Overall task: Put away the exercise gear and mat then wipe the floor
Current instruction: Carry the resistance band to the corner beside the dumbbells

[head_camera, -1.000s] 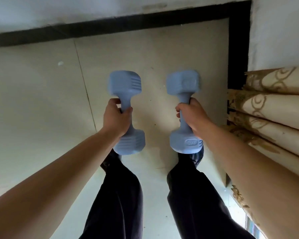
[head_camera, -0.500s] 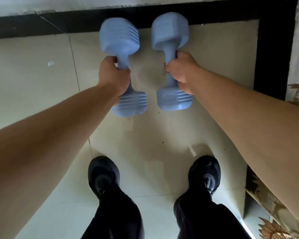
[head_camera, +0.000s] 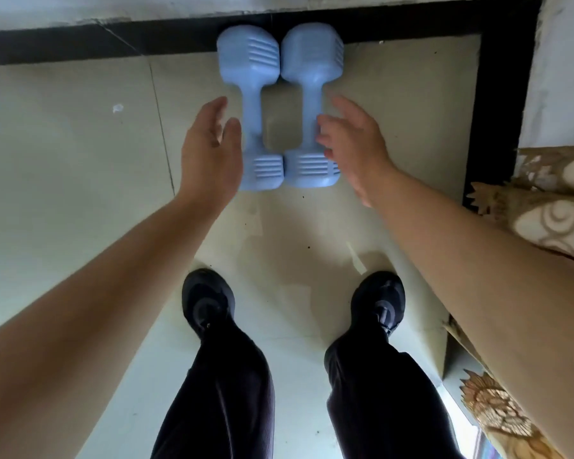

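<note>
Beige tile floor [head_camera: 63, 167] w/ black border strip [head_camera: 504, 94] along the wall. Person stood in dark trousers & black shoes [head_camera: 207, 301]; patterned curtain [head_camera: 554, 220] at right edge. Two light-blue dumbbells lay side by side on the floor, heads touching, far ends at the border: left dumbbell [head_camera: 251, 104], right dumbbell [head_camera: 310, 101]. Left hand [head_camera: 209, 154] spread wide, holding nothing, just beside its weight. Right hand [head_camera: 355, 144] also spread, empty, fingertips near the handle.
</note>
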`<move>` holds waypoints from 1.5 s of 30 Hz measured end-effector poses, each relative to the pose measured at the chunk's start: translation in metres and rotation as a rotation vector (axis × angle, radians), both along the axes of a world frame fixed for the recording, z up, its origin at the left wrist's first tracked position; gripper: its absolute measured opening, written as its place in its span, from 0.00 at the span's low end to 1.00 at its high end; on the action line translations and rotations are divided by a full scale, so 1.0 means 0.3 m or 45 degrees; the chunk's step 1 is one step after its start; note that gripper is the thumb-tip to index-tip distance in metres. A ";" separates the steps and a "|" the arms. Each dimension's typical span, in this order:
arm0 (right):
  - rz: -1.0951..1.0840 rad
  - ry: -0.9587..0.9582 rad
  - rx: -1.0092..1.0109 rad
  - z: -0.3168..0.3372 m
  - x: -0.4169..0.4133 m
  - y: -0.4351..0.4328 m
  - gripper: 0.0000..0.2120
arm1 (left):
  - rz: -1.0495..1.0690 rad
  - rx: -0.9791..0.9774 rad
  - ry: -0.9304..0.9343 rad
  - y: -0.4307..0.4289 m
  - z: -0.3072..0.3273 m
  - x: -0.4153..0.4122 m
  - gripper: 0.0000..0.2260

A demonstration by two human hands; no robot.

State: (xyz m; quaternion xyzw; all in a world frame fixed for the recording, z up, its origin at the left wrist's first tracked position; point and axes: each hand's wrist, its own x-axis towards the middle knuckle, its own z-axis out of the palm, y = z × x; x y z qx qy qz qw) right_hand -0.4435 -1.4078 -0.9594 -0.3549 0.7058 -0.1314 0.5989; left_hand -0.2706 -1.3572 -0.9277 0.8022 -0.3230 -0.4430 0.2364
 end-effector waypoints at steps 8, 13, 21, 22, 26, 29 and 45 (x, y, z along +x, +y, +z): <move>0.507 0.376 -0.650 0.639 -0.037 0.249 0.29 | -0.418 -0.298 -0.590 0.200 0.546 -0.042 0.25; 0.702 0.607 -0.981 1.200 0.017 0.131 0.30 | -0.484 -0.491 -0.798 0.066 1.097 0.014 0.27; 0.597 0.708 -1.520 2.301 0.135 -0.021 0.32 | -0.318 -0.886 -0.925 -0.038 2.254 0.181 0.27; 0.581 0.701 -1.572 2.417 0.147 -0.010 0.32 | -0.325 -0.945 -0.936 -0.020 2.377 0.201 0.26; 0.574 0.743 -1.886 2.783 0.191 0.034 0.31 | -0.352 -1.121 -1.146 0.063 2.770 0.291 0.26; 0.564 0.748 -2.042 2.944 0.225 0.044 0.31 | -0.265 -1.122 -1.351 0.133 2.949 0.355 0.27; 1.298 -0.337 -2.262 3.043 0.755 0.614 0.36 | 0.854 -0.145 -1.779 1.307 3.047 0.279 0.29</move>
